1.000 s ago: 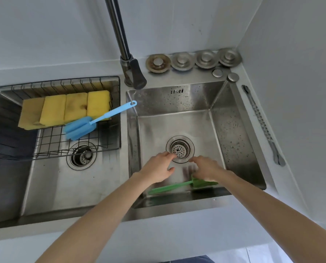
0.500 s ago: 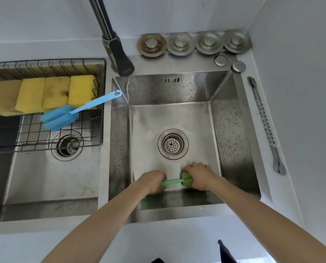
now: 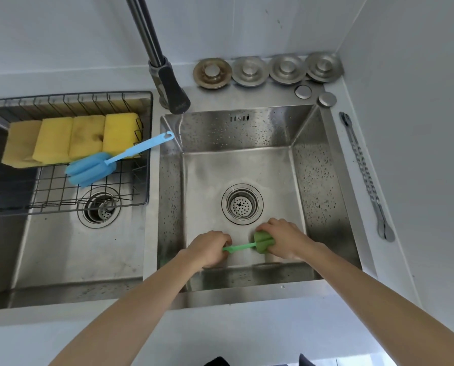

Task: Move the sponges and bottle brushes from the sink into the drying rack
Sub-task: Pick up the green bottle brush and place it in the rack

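Note:
A green bottle brush (image 3: 249,245) lies low in the right sink basin (image 3: 310,186), near its front wall. My left hand (image 3: 210,247) is closed around its thin handle and my right hand (image 3: 284,240) grips its green sponge head. The black wire drying rack (image 3: 88,199) sits across the left basin. Several yellow sponges (image 3: 70,138) stand side by side along the rack's back. A blue bottle brush (image 3: 93,169) lies in front of them, its handle pointing up over the rack's right edge.
The faucet (image 3: 167,85) hangs over the divider between the two basins. Several metal drain stoppers (image 3: 265,71) line the back ledge, and a metal chain tool (image 3: 365,175) lies on the right counter. A wall closes in on the right.
Both hands came down onto the green brush and took hold of it, left on the handle, right on the head. The camera view shifted and tilted downward.

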A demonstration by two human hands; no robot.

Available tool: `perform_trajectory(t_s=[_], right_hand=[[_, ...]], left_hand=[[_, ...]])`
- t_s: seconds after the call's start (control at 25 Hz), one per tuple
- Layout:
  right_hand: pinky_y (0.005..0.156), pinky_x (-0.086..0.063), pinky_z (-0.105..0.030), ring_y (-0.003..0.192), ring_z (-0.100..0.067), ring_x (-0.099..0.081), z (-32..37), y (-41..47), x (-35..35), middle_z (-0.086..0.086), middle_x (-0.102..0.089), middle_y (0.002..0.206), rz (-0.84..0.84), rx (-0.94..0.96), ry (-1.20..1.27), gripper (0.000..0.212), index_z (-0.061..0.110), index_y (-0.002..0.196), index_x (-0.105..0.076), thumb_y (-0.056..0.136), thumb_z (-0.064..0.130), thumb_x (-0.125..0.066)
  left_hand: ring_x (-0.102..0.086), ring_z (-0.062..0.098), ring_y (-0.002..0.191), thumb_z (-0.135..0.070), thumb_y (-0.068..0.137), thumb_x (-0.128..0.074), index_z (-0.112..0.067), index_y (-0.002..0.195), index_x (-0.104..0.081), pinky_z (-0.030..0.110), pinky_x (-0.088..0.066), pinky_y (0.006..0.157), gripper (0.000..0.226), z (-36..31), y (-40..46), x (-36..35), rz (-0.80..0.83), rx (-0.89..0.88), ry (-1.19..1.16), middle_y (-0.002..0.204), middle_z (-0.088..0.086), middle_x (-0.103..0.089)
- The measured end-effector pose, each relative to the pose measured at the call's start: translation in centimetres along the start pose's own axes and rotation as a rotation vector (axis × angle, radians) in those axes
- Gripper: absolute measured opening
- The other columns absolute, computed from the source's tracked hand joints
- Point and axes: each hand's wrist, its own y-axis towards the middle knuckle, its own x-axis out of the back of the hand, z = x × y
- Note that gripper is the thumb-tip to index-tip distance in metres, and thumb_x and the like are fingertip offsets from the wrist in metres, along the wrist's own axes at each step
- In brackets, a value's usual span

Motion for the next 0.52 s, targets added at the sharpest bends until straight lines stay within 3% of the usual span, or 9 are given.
perform_trajectory(t_s=[0.32, 0.52], right_hand=[[0.109, -0.029, -0.037, 0.123, -0.024, -0.041, 1.7, -2.2, 3.4, -0.005, -0.048, 0.131, -0.238, 0.103, 0.086, 0.054, 0.024, 0.133, -0.043, 0.082, 0.011, -0.057], [0.110, -0.026, -0.036, 0.123, -0.022, -0.042, 3.6, -3.4, 5.5, -0.004, -0.051, 0.128, -0.378, 0.128, 0.080, 0.051, 0.021, 0.131, -0.046, 0.083, 0.010, -0.057]], left_hand=[[-0.055, 0.014, 0.086, -0.020, 0.088, -0.054, -0.014, 0.105, -0.064, 0.027, -0.044, 0.076, 0.020, 0.8, -4.1, 4.2, -0.246, -0.094, -0.113, 0.108, 0.006, -0.066], [-0.061, 0.015, 0.090, -0.014, 0.086, -0.058, -0.009, 0.101, -0.066, 0.027, -0.050, 0.087, 0.018, 3.4, -7.8, 7.0, -0.364, -0.113, -0.172, 0.105, 0.007, -0.069]])
